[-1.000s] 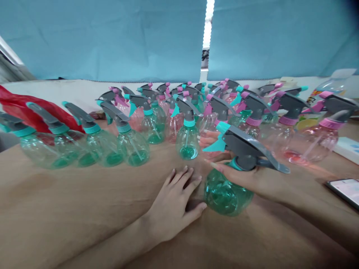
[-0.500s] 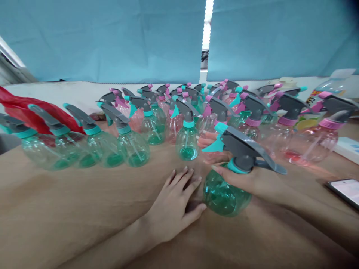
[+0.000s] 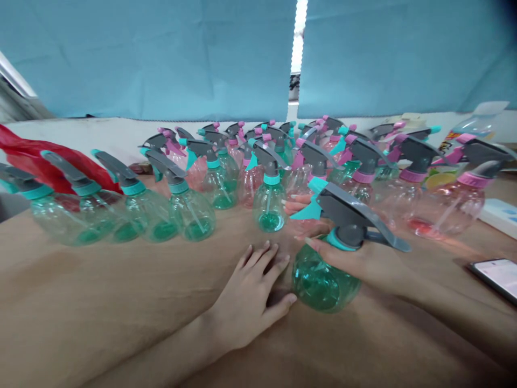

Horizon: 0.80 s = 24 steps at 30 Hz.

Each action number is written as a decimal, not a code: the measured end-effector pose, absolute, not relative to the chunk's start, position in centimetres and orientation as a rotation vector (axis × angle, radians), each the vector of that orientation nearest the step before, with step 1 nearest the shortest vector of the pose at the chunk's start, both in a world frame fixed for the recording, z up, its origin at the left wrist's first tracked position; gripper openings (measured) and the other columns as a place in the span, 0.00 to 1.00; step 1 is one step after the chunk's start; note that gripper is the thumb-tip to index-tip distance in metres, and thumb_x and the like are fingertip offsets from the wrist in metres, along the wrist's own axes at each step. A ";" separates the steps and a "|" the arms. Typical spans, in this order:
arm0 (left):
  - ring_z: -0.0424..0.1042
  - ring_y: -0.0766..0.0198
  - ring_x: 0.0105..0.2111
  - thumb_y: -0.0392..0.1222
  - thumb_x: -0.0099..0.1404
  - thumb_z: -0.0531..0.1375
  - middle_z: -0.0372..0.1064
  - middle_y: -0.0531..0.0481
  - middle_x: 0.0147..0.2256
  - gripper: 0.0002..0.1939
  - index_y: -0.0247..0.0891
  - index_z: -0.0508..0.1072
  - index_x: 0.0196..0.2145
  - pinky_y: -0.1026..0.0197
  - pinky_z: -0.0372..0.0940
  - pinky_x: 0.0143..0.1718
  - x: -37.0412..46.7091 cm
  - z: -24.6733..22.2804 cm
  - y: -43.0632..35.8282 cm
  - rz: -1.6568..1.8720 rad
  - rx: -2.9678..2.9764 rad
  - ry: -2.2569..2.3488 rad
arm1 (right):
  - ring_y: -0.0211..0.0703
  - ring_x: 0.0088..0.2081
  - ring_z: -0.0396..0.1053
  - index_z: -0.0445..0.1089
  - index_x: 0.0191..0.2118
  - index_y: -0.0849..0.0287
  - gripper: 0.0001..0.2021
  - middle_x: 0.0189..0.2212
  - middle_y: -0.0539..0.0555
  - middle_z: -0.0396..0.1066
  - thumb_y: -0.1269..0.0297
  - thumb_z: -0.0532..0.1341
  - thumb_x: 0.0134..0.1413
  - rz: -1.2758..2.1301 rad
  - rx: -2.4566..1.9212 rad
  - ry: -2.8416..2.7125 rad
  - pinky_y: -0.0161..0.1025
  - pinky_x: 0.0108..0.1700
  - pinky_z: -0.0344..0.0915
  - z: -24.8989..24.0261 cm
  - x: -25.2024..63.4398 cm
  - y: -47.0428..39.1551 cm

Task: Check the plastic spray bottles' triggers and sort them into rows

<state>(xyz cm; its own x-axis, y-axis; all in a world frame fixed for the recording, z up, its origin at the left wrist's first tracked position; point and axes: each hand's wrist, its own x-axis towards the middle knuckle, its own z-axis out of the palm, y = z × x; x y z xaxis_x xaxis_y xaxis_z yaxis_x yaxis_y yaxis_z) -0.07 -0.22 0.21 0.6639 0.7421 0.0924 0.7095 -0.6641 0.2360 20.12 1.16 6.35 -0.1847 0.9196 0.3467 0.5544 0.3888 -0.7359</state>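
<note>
My left hand (image 3: 252, 293) lies palm down on the brown table (image 3: 121, 312), its fingers spread and nothing in it. Just right of its thumb, my right hand (image 3: 343, 261) grips a green spray bottle (image 3: 325, 288) around the upper body below the neck. The thumb crosses the near side, while the other fingers stick out behind, partly hidden by the bottle. This bottle has a grey head with a turquoise nozzle, trigger and collar, and leans a little. Beyond my left fingertips stands another green spray bottle (image 3: 269, 207).
Several green spray bottles (image 3: 194, 218) form a row at left, before a red plastic bag (image 3: 60, 161). Pink and green bottles crowd the back; a pink one (image 3: 452, 207) stands at right. A phone (image 3: 496, 275) lies at the right edge, near a white box (image 3: 501, 213).
Almost nothing differs. The held spray bottle and my right hand have shifted very slightly left; my left hand rests in the same spot.
</note>
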 end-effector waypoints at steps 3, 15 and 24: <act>0.48 0.49 0.64 0.54 0.68 0.55 0.52 0.40 0.63 0.30 0.38 0.57 0.62 0.43 0.44 0.62 -0.1 0.2 -0.2 0.265 2.698 1.192 | 0.47 0.23 0.71 0.64 0.19 0.51 0.09 0.16 0.49 0.69 0.61 0.57 0.46 0.574 -1.274 -1.826 0.41 0.21 0.67 6.2 20.1 1.2; 0.47 0.50 0.64 0.55 0.69 0.54 0.51 0.40 0.63 0.30 0.35 0.58 0.62 0.43 0.43 0.62 0.0 0.3 -0.2 0.200 2.718 1.207 | 0.53 0.39 0.76 0.69 0.23 0.52 0.06 0.28 0.52 0.76 0.61 0.57 0.47 0.687 -1.226 -1.854 0.46 0.38 0.75 6.8 20.2 1.0; 0.48 0.49 0.64 0.54 0.68 0.54 0.52 0.40 0.63 0.30 0.35 0.59 0.62 0.42 0.45 0.62 0.0 0.1 -0.2 0.241 2.726 1.197 | 0.43 0.33 0.76 0.71 0.24 0.52 0.05 0.28 0.49 0.76 0.67 0.58 0.45 0.724 -1.148 -1.818 0.37 0.37 0.75 6.8 20.1 1.2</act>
<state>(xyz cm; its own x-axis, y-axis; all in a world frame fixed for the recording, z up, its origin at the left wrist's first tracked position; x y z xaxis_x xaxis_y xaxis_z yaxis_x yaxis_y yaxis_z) 0.00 -0.18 0.11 0.6676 0.7397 0.0846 0.7148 -0.6686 0.2049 20.09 1.19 6.77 -0.2218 0.9105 0.3490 0.4214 0.4123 -0.8077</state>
